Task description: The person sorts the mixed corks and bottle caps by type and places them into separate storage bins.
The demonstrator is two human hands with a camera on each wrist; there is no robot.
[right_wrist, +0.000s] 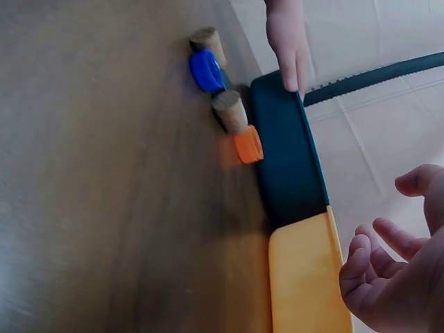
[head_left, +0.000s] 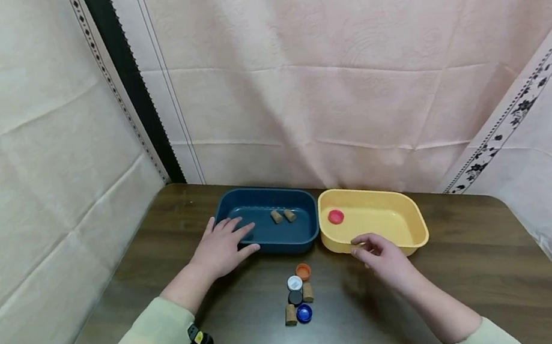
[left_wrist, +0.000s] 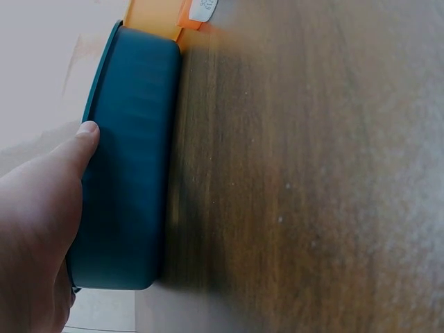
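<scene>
My left hand (head_left: 220, 251) lies with spread fingers on the left end of a dark blue tray (head_left: 289, 248); its thumb is on the rim in the left wrist view. Two corks (head_left: 290, 215) lie inside this tray. Over the near edge of the yellow tray (head_left: 416, 215) hovers my right hand (head_left: 385, 257), its fingers loosely bent with nothing between them and the thumb apart in the right wrist view. A red bottle cap (head_left: 336, 217) sits in the yellow tray, toward its left side.
On the table in front of the trays is a small group: an orange cap (head_left: 303, 271), a white cap (head_left: 294, 282), a black cap (head_left: 295, 297), a blue cap (head_left: 304, 313) and two corks (head_left: 290, 315). Pale cloth (head_left: 345, 63) hangs behind the trays.
</scene>
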